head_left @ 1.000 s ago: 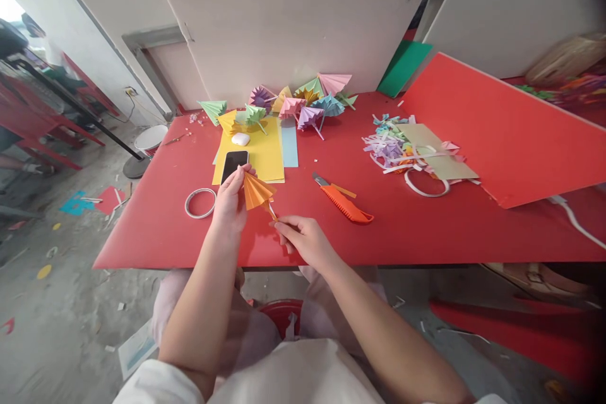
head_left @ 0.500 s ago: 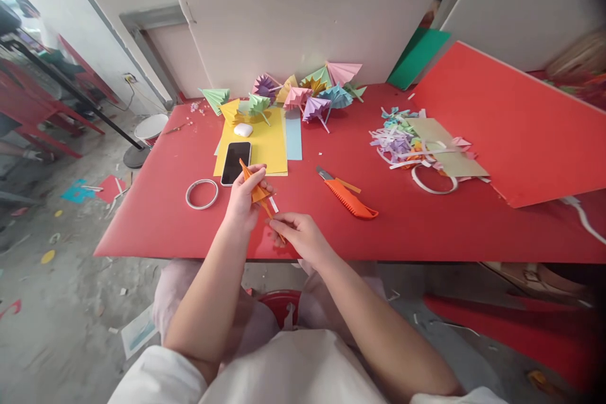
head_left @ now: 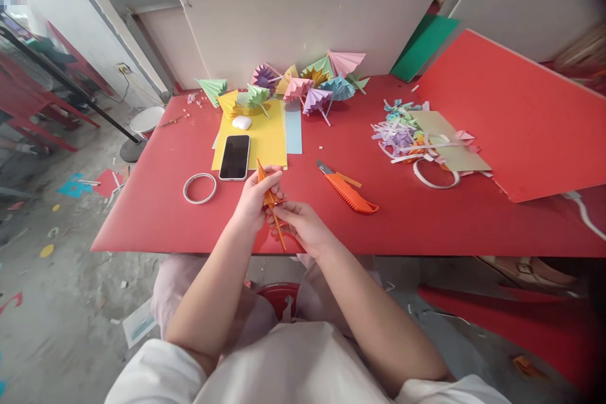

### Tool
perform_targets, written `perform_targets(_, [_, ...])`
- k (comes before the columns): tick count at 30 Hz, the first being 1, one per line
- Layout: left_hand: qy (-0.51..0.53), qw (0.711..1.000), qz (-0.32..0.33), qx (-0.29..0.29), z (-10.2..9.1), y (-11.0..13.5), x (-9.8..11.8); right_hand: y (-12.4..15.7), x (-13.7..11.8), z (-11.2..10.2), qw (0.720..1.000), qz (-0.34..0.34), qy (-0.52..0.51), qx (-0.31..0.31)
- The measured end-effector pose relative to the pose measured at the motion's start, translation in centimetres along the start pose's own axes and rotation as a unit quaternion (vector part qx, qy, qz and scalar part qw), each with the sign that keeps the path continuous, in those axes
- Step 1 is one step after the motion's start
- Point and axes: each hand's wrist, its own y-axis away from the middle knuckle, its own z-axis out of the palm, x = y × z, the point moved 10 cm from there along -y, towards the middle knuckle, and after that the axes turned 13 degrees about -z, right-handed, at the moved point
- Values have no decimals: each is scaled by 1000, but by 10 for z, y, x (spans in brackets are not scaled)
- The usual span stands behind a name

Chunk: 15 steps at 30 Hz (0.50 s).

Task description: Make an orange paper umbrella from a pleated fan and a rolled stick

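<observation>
An orange folded paper umbrella (head_left: 269,196) is held above the front of the red table, its pleated top pointing up and its thin stick slanting down toward me. My left hand (head_left: 255,196) is closed around the pleated part. At the lower edge of the pleats, where the stick comes out, my right hand (head_left: 299,221) pinches with thumb and fingers. Some fingertips of both hands are hidden behind the paper. To the right lies an orange utility knife (head_left: 349,192) with its blade showing, beside a narrow orange paper strip (head_left: 351,181).
Folded paper umbrellas (head_left: 298,85) in several colours stand along the back wall. Left of my hands are a phone (head_left: 235,158), a white case (head_left: 242,122), yellow paper (head_left: 269,139) and a tape roll (head_left: 199,189). Paper scraps (head_left: 398,139) and a red board (head_left: 530,120) lie right.
My right hand has moved up the stick to the base of the pleats. My left hand has shifted right with the umbrella, away from the phone. The view has tilted slightly.
</observation>
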Motion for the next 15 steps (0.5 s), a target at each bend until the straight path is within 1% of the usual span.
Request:
perform_targets(3, [-11, 1000, -8, -20, 3, -1, -1, 2, 4, 6, 997, 29, -61, -32])
perform_targets(6, [-40, 998, -26, -34, 6, -3, -5, 3, 8, 7, 995, 47, -84, -39])
perform_targets(8, [-58, 997, -25, -41, 6, -4, -4, 4, 10, 5, 994, 54, -91, -26])
perform_targets(10, [-70, 997, -10, -39, 4, -5, -1, 4, 10, 1, 995, 49, -92, -8])
perform_targets(13, [-88, 996, 23, 1, -11, -6, 6, 3, 1, -14, 997, 19, -68, 30])
perform_targets(15, [-95, 994, 48, 31, -23, -6, 11, 1, -13, -32, 997, -19, -29, 68])
